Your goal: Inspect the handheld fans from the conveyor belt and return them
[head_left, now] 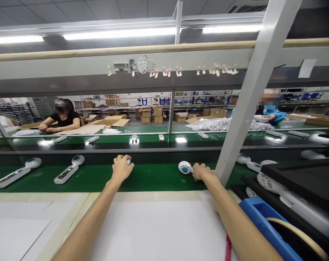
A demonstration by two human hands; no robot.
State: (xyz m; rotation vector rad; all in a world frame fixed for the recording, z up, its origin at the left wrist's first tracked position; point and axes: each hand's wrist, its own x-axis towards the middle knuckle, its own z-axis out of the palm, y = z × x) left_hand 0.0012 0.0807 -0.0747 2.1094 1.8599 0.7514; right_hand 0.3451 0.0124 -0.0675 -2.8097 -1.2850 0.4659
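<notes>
Over green belt, L hand, R hand reach fwd, gripping fans.

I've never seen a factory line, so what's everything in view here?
handheld fans: two, white, on the green conveyor belt, left
fan head: one, white and blue, on the belt
blue holder: one, blue, lower right
black case: one, black, right
white sheet: one, white, near bench
cardboard boxes: many, brown, far background
plastic bag of parts: one, clear, far bench
co-workers: two, dark and blue tops, beyond the belts
ceiling lights: three, white, overhead
left hand: one, bare, curled over a small white object on the belt
right hand: one, bare, holding the fan head
</notes>
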